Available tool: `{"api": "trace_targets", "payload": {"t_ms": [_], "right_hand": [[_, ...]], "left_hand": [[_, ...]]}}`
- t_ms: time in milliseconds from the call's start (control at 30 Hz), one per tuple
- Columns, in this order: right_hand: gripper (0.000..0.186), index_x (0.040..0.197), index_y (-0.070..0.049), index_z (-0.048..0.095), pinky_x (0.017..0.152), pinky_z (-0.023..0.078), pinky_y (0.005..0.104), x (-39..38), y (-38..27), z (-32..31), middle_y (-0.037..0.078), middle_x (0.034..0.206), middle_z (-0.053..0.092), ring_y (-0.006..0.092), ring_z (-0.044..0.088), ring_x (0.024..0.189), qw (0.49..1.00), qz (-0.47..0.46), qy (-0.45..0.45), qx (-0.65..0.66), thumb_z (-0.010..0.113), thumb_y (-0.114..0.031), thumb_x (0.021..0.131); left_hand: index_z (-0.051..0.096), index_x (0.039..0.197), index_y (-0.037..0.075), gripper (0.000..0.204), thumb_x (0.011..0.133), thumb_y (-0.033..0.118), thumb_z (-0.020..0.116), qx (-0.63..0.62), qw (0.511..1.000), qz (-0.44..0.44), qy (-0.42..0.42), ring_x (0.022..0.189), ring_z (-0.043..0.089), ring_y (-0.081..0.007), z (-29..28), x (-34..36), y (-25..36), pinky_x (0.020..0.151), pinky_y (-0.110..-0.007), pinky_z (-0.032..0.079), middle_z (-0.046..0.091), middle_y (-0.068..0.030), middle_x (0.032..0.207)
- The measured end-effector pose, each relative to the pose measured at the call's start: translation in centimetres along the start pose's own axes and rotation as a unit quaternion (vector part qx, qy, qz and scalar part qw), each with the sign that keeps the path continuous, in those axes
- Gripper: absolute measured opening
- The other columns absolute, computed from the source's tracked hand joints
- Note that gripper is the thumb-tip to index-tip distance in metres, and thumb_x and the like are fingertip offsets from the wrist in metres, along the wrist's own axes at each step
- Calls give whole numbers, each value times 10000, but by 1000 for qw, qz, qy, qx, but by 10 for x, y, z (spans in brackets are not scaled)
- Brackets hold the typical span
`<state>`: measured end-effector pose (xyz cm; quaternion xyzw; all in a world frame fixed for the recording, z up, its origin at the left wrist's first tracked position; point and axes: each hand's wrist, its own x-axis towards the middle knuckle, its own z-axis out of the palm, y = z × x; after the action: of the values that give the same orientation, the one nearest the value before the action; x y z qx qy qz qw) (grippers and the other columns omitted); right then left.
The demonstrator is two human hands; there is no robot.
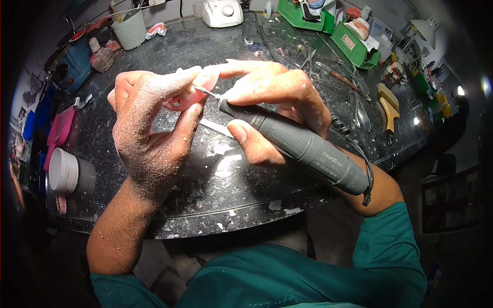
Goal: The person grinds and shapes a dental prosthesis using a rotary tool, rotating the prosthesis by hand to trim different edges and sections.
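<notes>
Pinched between the thumb and fingers of my left hand (149,120) is a pink denture (177,104), mostly covered by the fingers. Pale dust coats that hand and its wrist. My right hand (292,95) grips a dark grey rotary handpiece (303,141) like a pen, thumb below and fingers on top. Its thin metal bur (207,92) points left and meets the denture, or lies right beside it; I cannot tell which. The right index finger reaches to the denture's far edge. On the bench beneath lies a narrow white strip (215,127).
Dusty black bench (226,190) with a curved front edge. White motor control box (222,14) at the back; green bins (354,47) at back right. Scissors (311,66), a knife (341,79) and a brush (389,108) lie right. White tub (63,170) stands left; a coiled cord (341,126) trails behind the handpiece.
</notes>
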<state>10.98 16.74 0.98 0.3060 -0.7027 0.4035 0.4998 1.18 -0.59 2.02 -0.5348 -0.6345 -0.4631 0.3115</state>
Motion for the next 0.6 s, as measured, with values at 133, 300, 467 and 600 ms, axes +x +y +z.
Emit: {"api": "trace_targets", "payload": {"t_ms": [133,300,467,600], "right_hand": [[406,1056,-13,674,962,524,396,1,1,-2,164,1095,713,264,705,1009,1000,-5,-6,2,801,23,672],[395,1044,-16,682,1002,506,435,2,-4,-4,165,1093,713,277,705,1013,1000,6,-10,12,795,9,667],[387,1040,-19,689,1025,498,467,2,0,-4,146,1085,716,292,702,1037,1000,-12,-15,-11,794,0,668],[395,1046,-23,690,1030,495,482,1,0,-4,141,1081,715,292,701,1050,1000,-4,-17,7,798,-3,666]], "left_hand": [[749,1078,95,424,678,-23,826,-7,1000,-18,-6,839,543,-141,-1,-1,0,854,-310,365,687,33,884],[750,1061,95,393,694,-23,824,-20,999,-34,5,822,538,-130,2,0,3,845,-297,369,678,36,870],[750,1047,90,369,703,-21,822,-15,1000,-16,6,792,526,-122,2,0,0,840,-286,371,664,32,861],[749,1046,85,363,705,-19,820,-21,1000,-21,10,788,524,-121,2,0,1,837,-284,369,660,32,862]]}}
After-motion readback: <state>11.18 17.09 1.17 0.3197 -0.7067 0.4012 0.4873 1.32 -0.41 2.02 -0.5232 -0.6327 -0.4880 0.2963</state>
